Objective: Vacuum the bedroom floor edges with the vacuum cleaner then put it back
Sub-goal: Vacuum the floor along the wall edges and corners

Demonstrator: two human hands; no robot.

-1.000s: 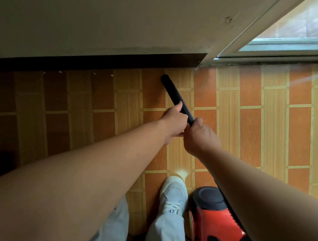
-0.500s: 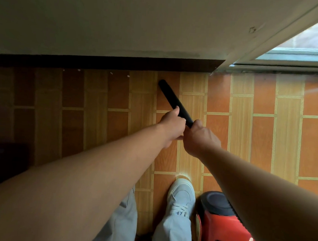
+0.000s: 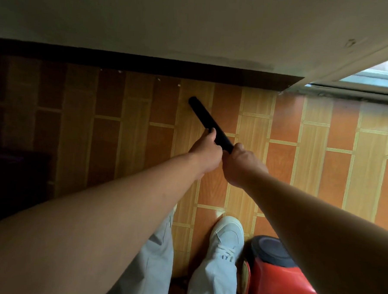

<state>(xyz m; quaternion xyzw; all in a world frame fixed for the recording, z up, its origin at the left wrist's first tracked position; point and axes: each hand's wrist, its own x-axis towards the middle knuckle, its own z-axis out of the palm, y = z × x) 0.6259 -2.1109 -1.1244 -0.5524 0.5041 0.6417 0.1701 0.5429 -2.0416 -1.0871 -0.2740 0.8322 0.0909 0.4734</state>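
Observation:
A black vacuum wand slants up and left over the tiled floor, its tip a short way below the dark skirting board. My left hand grips the wand from the left, and my right hand grips it just behind, lower right. The red vacuum cleaner body with a dark round top stands on the floor at the lower right, partly hidden by my right forearm. The hose is hidden behind that arm.
A pale wall rises above the skirting. A window or door frame meets the floor at the upper right. My white shoe and light trousers are beside the vacuum body. The floor at the left lies in dark shadow.
The wand tip has slid left along the skirting, away from the frame corner. Both hands keep their grip. The view has shifted left, so the window frame now sits further right.

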